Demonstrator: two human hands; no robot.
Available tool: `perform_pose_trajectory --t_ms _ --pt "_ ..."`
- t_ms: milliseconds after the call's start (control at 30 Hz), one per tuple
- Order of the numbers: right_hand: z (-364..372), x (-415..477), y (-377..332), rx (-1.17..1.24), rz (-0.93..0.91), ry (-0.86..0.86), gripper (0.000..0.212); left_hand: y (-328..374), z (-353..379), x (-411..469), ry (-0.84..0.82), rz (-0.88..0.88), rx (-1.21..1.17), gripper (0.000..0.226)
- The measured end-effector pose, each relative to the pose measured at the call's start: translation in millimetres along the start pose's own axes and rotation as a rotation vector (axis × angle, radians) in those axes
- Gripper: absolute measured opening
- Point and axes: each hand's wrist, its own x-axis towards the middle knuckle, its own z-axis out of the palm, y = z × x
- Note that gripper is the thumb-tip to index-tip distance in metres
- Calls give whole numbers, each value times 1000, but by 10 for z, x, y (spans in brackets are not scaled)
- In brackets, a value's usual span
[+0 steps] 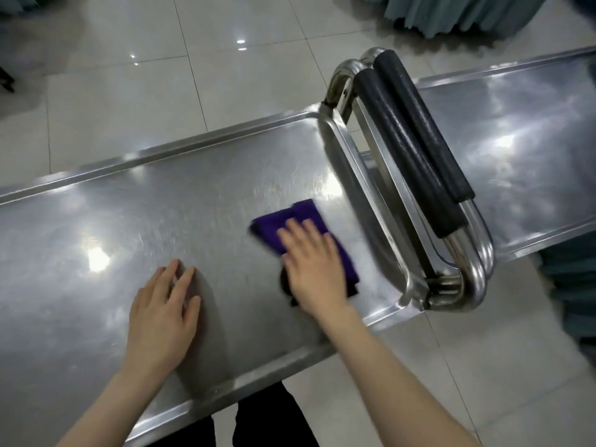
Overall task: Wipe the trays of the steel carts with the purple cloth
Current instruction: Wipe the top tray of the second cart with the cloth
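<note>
Right hand (311, 269) lies flat, grip open, pressing the purple cloth (295, 216) onto the tray (129, 221) near the cart handles (409, 140). Left hand (164, 311) rests open-palmed on the steel.

On my feed the floor is laid in large pale tiles (113, 101), grey-beige and glossy, split by thin dark grout lines (190, 59). Small bright glints (240, 43) of reflected light lie on the far tiles, with a fainter pair to their left. Across the top right I see teal pleated fabric (451, 14), its hem down at the floor; I cannot tell whether it is a curtain or a skirt on furniture. More teal cloth (574, 285) fills the right edge lower down, and a blurred strip (13, 3) of it shows in the top left corner. At the left edge a dark object (6, 80) stands on the tiles, too cropped to name.
</note>
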Motion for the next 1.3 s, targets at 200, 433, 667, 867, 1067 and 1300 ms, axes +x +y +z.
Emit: perform_pose_trajectory --t_ms 200,433,667,867,1067,1300 --pt "-308 -407 837 -49 439 68 49 143 87 -164 -28 42 -24 56" --pt "410 -899 -1225 38 -43 23 54 -235 83 -673 -84 36 51 52" --pt "307 -896 -870 -9 -99 -32 50 -867 -34 -1376 -17 -17 49 48" --pt "214 -979 -726 11 404 79 52 -1398 -162 -1956 97 -102 11 42" --pt "808 -1326 -2732 41 -148 -61 54 -1845 -126 -2482 72 -197 -88 41" --pt "763 -1287 -2798 72 -393 -144 52 -2013 -285 -2499 87 -96 -18 37"
